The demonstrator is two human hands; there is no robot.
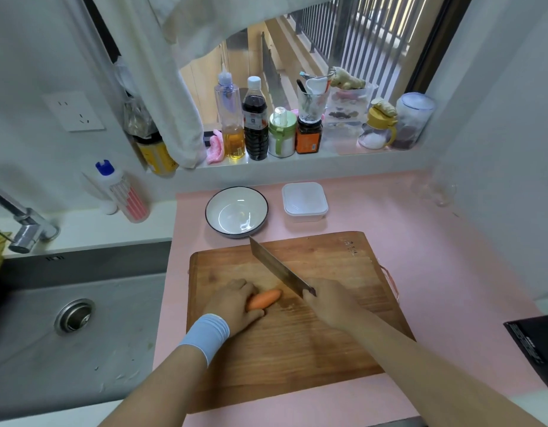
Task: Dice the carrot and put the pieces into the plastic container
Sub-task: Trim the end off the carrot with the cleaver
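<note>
An orange carrot (265, 298) lies on the wooden cutting board (297, 340). My left hand (235, 303) grips its left end, fingers curled over it. My right hand (331, 300) holds the handle of a cleaver (277, 266); the blade slants up and to the left, just beyond the carrot's tip. A clear plastic container (304, 201) with its lid on stands on the pink counter behind the board.
A white bowl with a dark rim (236, 211) stands left of the container. A steel sink (72, 322) and tap (23, 223) lie to the left. Bottles and jars line the window sill (266, 163). A dark object (537, 343) sits at the right edge.
</note>
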